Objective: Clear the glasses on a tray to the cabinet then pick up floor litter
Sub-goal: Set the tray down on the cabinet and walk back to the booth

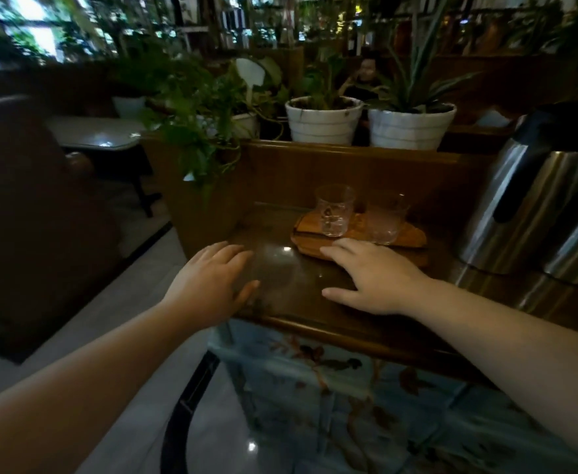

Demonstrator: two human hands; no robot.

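While both hands hover palm-down and empty, two glasses, the left glass [334,215] and right glass [384,218], stand on the wooden tray [414,236] just beyond the right hand [371,277] fingertips. A hasty grip could topple the clear glasses or slide the tray on the glossy bench [291,289]. The left hand [212,278], fingers spread, hangs over the bench edge.

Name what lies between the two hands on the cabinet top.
Head view: nothing lies between the left hand and the right hand, only bare glossy cabinet top. The tray with glasses sits beyond the right hand.
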